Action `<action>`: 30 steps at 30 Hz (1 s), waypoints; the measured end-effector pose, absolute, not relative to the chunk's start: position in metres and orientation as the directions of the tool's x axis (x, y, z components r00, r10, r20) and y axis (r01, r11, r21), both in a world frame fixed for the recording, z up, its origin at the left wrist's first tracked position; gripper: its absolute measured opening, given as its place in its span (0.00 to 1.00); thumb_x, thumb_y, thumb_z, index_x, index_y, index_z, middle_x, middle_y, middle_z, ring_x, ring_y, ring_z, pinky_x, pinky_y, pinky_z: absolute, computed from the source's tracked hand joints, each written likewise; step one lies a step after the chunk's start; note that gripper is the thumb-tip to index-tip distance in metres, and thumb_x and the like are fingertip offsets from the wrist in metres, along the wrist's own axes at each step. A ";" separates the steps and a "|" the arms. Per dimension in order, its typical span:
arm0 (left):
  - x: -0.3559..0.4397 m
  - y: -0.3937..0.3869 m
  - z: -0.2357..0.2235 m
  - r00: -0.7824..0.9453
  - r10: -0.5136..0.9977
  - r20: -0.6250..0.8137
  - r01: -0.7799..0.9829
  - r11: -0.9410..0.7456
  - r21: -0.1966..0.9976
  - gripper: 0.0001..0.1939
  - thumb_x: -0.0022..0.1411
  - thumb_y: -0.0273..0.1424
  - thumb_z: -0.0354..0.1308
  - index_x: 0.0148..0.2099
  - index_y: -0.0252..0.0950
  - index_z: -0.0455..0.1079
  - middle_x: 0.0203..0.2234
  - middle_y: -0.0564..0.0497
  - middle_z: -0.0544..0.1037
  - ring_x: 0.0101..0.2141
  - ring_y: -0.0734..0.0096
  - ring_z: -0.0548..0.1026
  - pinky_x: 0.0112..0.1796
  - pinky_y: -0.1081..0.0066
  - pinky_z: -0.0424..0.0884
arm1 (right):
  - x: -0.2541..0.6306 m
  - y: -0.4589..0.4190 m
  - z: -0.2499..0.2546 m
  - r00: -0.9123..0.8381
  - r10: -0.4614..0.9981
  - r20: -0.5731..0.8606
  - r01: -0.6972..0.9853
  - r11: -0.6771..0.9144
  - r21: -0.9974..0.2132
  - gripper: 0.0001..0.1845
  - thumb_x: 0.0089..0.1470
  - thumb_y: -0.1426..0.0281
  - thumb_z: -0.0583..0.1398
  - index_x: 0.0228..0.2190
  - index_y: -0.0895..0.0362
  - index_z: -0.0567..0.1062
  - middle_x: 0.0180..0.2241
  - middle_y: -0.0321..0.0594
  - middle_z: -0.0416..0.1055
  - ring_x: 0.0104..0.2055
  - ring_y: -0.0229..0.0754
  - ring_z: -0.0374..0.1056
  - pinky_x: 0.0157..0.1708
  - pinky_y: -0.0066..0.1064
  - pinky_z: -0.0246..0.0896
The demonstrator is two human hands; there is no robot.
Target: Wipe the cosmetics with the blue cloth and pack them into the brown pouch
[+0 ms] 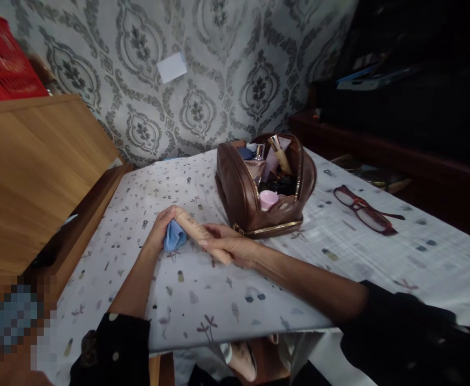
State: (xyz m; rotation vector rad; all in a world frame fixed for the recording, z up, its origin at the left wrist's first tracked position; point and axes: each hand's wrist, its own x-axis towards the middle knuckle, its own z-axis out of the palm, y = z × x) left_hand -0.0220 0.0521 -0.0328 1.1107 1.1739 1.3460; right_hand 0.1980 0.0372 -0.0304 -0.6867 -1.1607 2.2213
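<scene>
A long peach-coloured cosmetic tube (192,226) lies slantwise between my hands, just above the patterned tabletop. My right hand (230,244) is closed round its lower part. At the tube's upper left end, my left hand (164,228) is closed on a small blue cloth (174,236), which hangs below the fingers and touches the tube; part of the cloth is hidden in the hand. Behind my right hand stands a brown makeup bag (238,193), unzipped, with a gold-capped bottle (282,155), a pink jar (268,199) and several other items inside.
Red-framed glasses (365,210) rest on the white patterned table cover (214,305), right of the bag. A wooden panel (37,166) borders the table on the left, with a red plastic basket (5,59) above. Patterned wallpaper (202,102) rises behind.
</scene>
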 end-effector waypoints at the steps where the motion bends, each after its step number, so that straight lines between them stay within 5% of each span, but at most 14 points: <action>1: -0.022 0.052 -0.033 -0.096 0.995 0.030 -0.111 -0.041 0.993 0.24 0.45 0.50 0.70 0.31 0.35 0.72 0.20 0.55 0.72 0.21 0.75 0.69 0.24 0.75 0.66 | 0.198 0.037 -0.031 -0.725 0.664 -0.183 -0.218 -0.472 -0.854 0.28 0.35 0.65 0.76 0.39 0.58 0.74 0.26 0.30 0.67 0.24 0.30 0.63 0.16 0.18 0.58; 7: -0.019 0.050 -0.028 -0.082 0.995 0.053 -0.101 -0.062 0.993 0.24 0.44 0.49 0.70 0.34 0.34 0.74 0.22 0.53 0.75 0.23 0.73 0.71 0.26 0.74 0.68 | 0.198 0.041 -0.034 -0.711 0.671 -0.208 -0.311 -0.566 -0.763 0.38 0.45 0.73 0.70 0.55 0.59 0.63 0.35 0.39 0.76 0.30 0.37 0.74 0.23 0.22 0.68; 13: -0.023 0.051 -0.028 -0.096 0.992 0.085 -0.089 -0.094 0.992 0.22 0.46 0.45 0.69 0.39 0.34 0.77 0.24 0.53 0.76 0.25 0.74 0.70 0.27 0.76 0.65 | 0.198 0.045 -0.034 -0.806 0.570 -0.160 -0.338 -0.665 -0.666 0.19 0.59 0.69 0.61 0.50 0.64 0.68 0.37 0.50 0.78 0.38 0.42 0.78 0.30 0.24 0.73; 16: -0.023 0.051 -0.029 -0.088 0.993 0.077 -0.094 -0.085 0.992 0.21 0.47 0.45 0.68 0.38 0.34 0.78 0.23 0.54 0.75 0.25 0.74 0.70 0.27 0.76 0.65 | 0.199 0.043 -0.034 -0.798 0.582 -0.155 -0.346 -0.654 -0.673 0.19 0.54 0.69 0.66 0.46 0.62 0.71 0.37 0.46 0.77 0.39 0.41 0.77 0.33 0.25 0.75; 21: -0.022 0.051 -0.028 -0.103 0.991 0.085 -0.098 -0.095 0.991 0.22 0.46 0.45 0.69 0.38 0.34 0.78 0.23 0.54 0.74 0.24 0.76 0.69 0.26 0.77 0.64 | 0.199 0.042 -0.039 -0.775 0.616 -0.140 -0.338 -0.592 -0.731 0.33 0.37 0.70 0.75 0.45 0.59 0.71 0.33 0.37 0.75 0.34 0.38 0.75 0.38 0.30 0.76; 25: -0.023 0.050 -0.026 -0.097 0.992 0.082 -0.103 -0.092 0.990 0.22 0.47 0.44 0.69 0.40 0.33 0.79 0.23 0.54 0.73 0.24 0.76 0.68 0.26 0.77 0.63 | 0.199 0.043 -0.040 -0.793 0.593 -0.142 -0.335 -0.619 -0.710 0.36 0.41 0.66 0.75 0.50 0.59 0.69 0.34 0.41 0.77 0.32 0.40 0.77 0.36 0.29 0.74; 30: -0.023 0.050 -0.027 -0.106 0.992 0.067 -0.116 -0.079 0.990 0.23 0.47 0.44 0.69 0.41 0.34 0.79 0.24 0.53 0.76 0.25 0.75 0.70 0.27 0.76 0.65 | 0.198 0.043 -0.036 -0.781 0.604 -0.158 -0.350 -0.633 -0.691 0.24 0.49 0.68 0.70 0.47 0.58 0.70 0.33 0.41 0.77 0.35 0.40 0.76 0.38 0.29 0.72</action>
